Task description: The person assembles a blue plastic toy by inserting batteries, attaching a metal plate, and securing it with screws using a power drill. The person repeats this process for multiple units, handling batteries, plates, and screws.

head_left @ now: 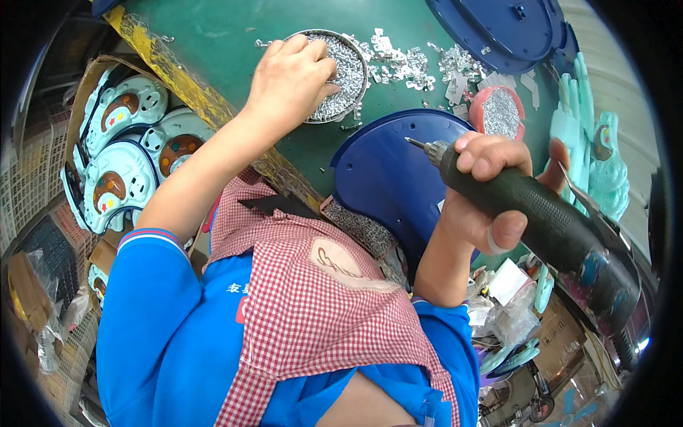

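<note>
- Right hand [491,188] wrapped round an electric screwdriver [544,213], bit [415,142] above blue plastic panel [398,185].
- Green tabletop [228,43] separated screw tin [366,78] from yellow edge [181,75].
- Left hand [293,78] curled over tin; fingertips partly hidden, hold impossible to tell.

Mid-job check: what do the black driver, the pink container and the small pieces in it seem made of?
Black driver: dark, textured casing, probably plastic; its bit has a grey sheen, likely metal. Pink container: evenly coloured, smooth-looking wall, perhaps plastic. Small pieces: bright silvery glints suggest shiny metal.
</note>
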A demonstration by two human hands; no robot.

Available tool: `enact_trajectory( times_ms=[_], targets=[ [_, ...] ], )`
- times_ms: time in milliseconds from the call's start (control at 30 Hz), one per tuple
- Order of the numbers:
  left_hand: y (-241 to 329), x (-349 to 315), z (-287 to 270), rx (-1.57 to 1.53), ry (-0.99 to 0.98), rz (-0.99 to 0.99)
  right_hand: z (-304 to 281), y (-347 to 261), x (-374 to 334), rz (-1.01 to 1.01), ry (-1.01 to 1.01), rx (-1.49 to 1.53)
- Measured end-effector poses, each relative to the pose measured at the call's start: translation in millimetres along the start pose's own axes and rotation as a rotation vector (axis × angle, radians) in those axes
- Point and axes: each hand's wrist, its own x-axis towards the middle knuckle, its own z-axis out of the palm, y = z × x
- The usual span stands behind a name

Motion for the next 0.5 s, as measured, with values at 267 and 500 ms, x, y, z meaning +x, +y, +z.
enact_trajectory(
  times_ms=[267,500],
  targets=[
    [-12,-7,13,-0.136,0.108,-0.003,6,12,3,0.038,0.038,-0.154],
    [13,-6,-1,-0.349,0.188,0.026,-8,20,1,0.124,-0.055,-0.158]
  ],
)
